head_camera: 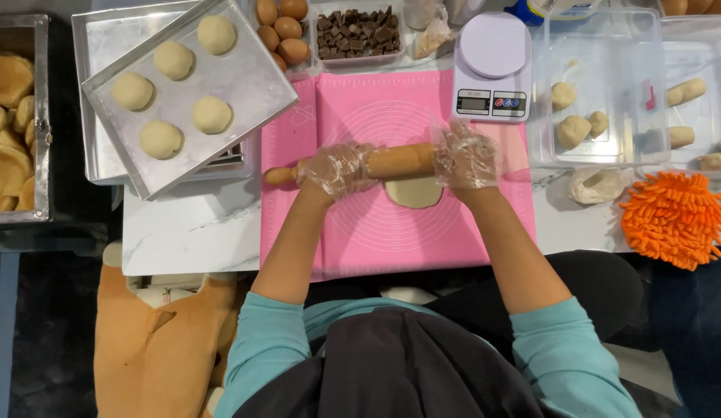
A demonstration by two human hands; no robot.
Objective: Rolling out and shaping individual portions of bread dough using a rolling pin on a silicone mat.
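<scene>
Wooden rolling pin (pixel 391 162) gripped by both gloved hands' fingers over dough (pixel 414 192), mid-mat (pixel 376 232), edges clear.

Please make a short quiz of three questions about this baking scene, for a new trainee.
1. True or false: both hands press on the wooden rolling pin.
2. How many dough balls lie on the tilted metal tray?
3. What lies under the flattened dough? A) pink mat B) metal tray C) orange mitt

Key:
1. True: the left hand and the right hand, both in clear gloves, rest on it.
2. Five.
3. A, the pink mat.
</scene>
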